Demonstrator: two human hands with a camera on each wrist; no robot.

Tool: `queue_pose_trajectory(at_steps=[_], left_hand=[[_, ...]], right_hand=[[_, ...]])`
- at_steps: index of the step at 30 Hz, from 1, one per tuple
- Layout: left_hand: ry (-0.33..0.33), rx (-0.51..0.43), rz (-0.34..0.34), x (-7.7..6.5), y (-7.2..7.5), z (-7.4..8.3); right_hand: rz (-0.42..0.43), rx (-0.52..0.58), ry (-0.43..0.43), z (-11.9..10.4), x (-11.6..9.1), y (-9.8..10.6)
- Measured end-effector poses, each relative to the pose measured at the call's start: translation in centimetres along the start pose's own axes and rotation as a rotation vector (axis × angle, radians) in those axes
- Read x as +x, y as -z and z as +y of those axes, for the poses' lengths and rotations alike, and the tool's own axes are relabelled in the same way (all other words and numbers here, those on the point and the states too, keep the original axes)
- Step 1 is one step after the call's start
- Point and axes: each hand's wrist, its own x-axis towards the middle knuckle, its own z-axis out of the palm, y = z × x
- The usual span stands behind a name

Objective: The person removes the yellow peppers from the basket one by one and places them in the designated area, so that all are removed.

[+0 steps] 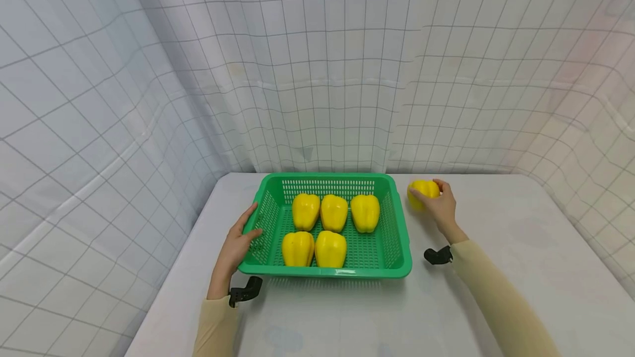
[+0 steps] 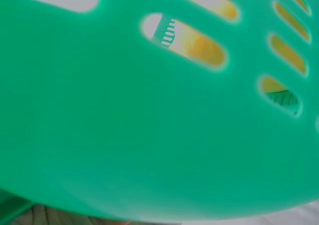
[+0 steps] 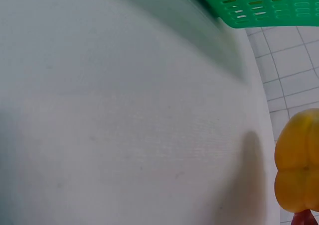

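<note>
A green plastic basket (image 1: 342, 272) with slotted walls holds several yellow bell peppers (image 1: 334, 213): three in the back row, two in front. My left hand (image 1: 235, 247) grips the basket's left rim, thumb over the inner side and fingers along the outside. In the left wrist view the basket wall (image 2: 124, 120) fills nearly everything, with yellow showing through its slots. To the right of the basket, my right hand (image 1: 441, 208) holds another yellow bell pepper (image 1: 423, 191) between thumb and fingers. That bell pepper (image 3: 299, 163) appears at the right edge of the right wrist view, its shadow on the table.
The basket stands on a white table (image 1: 317, 318). White cloth with a dark grid (image 1: 327, 70) hangs behind the table and along both sides. Black wrist devices (image 1: 246, 290) sit at both sleeve cuffs.
</note>
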Motion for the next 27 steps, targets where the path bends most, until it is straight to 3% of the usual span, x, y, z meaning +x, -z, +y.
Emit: queue_pose_trajectory(at_steps=[13,27], left_hand=[[0.011,-0.002,-0.004,-0.2,-0.2,-0.5],[-0.016,0.023,-0.004,0.0,0.2,0.3]], right_hand=[[-0.037,-0.040,-0.029,1.5,-0.4,-0.5],[-0.030,-0.060,-0.009,1.5,-0.4,-1.1]])
